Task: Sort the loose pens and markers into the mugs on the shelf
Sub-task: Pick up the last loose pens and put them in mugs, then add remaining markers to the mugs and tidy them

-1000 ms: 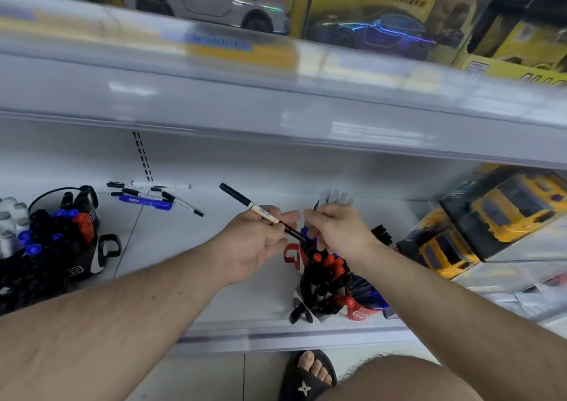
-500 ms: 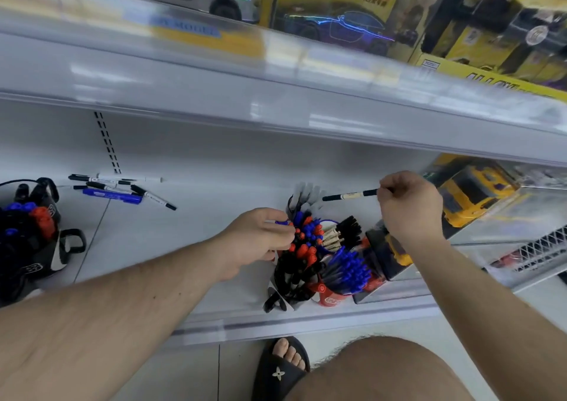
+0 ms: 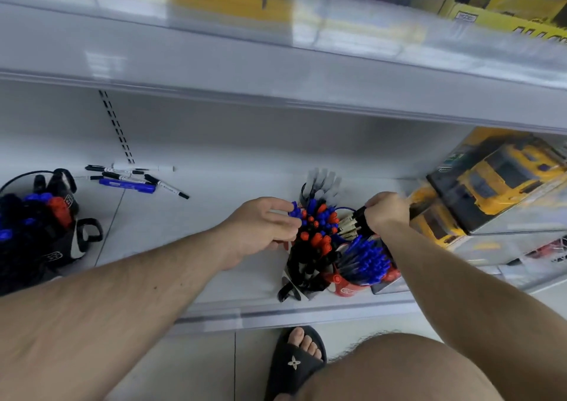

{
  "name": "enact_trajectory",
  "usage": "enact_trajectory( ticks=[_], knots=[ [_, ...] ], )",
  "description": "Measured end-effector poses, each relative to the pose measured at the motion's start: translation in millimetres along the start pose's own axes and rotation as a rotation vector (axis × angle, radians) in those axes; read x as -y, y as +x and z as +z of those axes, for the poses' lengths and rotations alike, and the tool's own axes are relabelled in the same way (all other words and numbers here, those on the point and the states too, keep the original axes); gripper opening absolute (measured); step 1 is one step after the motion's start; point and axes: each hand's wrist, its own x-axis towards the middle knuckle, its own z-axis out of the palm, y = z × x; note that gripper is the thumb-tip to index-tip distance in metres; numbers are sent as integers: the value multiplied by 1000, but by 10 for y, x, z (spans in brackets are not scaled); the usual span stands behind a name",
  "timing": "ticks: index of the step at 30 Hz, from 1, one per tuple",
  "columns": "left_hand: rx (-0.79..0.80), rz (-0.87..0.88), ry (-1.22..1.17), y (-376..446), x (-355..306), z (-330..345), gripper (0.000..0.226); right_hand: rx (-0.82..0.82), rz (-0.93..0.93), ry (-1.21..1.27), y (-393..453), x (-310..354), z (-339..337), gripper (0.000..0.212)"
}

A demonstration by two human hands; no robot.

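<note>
White shelf point(image 3: 190, 235) carries packed mugs point(image 3: 310, 265) between both hands. Right hand point(image 3: 387, 211) grips a black pen point(image 3: 357, 216) among them; left hand point(image 3: 260, 228) pinches a blue cap point(image 3: 295, 211). Loose markers point(image 3: 135, 179) lie well beyond the left hand.

The right hand point(image 3: 387, 211) gripped a black pen point(image 3: 357, 216) over the mugs point(image 3: 346, 288); the left hand point(image 3: 260, 228) pinched a blue-capped pen point(image 3: 295, 211) beside them.

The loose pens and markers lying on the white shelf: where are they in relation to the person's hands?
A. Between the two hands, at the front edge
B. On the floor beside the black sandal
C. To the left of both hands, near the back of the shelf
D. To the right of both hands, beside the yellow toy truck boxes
C: the loose pens and markers lie at the back left of the white shelf, well left of the left hand and the right hand.
</note>
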Motion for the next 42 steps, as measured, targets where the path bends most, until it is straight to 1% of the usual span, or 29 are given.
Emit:
enact_trajectory(
  ticks=[3, 6, 8, 11, 12, 16, 20, 22, 24, 25, 28, 30, 31, 33, 35, 37, 39, 41, 42],
  knots=[
    [3, -16, 40, -16, 14, -76, 35, 62, -40, -167, 22, 3, 72, 21],
    [-19, -27, 46, -111, 21, -222, 35, 18, -88, -268, 25, 117, 15, 19],
    [-49, -24, 33, -235, 27, -353, 36, -10, -157, -272, 19, 303, -72, 20],
    [-93, -22, 35, -489, 53, -596, 38, 29, -313, -266, -51, 744, -152, 32],
    [-114, -20, 37, -589, 62, -690, 38, 55, -377, -268, -97, 930, -155, 33],
    [-253, -16, 33, -1019, 171, -1136, 36, 151, -643, -276, -433, 1705, -13, 24],
    [-424, -57, 149, -1353, 399, -1649, 33, 314, -910, -379, -899, 2291, 277, 13],
    [-506, -79, 176, -1441, 522, -1827, 32, 388, -944, -401, -1128, 2528, 438, 10],
    [-583, -84, 160, -1465, 664, -1940, 36, 406, -956, -403, -1309, 2749, 651, 9],
    [-592, -88, 134, -1462, 719, -1966, 40, 415, -948, -411, -1372, 2843, 773, 8],
    [-604, -84, 53, -1379, 837, -2043, 45, 436, -950, -467, -1489, 3051, 1153, 21],
    [-675, -51, -14, -1308, 867, -2115, 41, 447, -950, -479, -1488, 3153, 1400, 29],
    [-723, -37, -66, -1272, 875, -2143, 37, 454, -937, -472, -1474, 3194, 1517, 32],
    [-791, -24, -235, -1147, 949, -2152, 37, 469, -913, -470, -1426, 3264, 1738, 40],
    [-825, -28, -412, -992, 1037, -2093, 38, 483, -906, -488, -1328, 3335, 1946, 49],
    [-841, -32, -538, -823, 1128, -2042, 39, 478, -903, -506, -1206, 3419, 2145, 54],
    [-846, -31, -643, -680, 1219, -2026, 33, 458, -907, -520, -1074, 3520, 2353, 53],
    [-841, -12, -685, -551, 1302, -2027, 15, 426, -913, -543, -957, 3630, 2534, 50],
    [-839, -3, -695, -498, 1335, -2026, 13, 413, -913, -538, -891, 3692, 2621, 52]
  ],
)
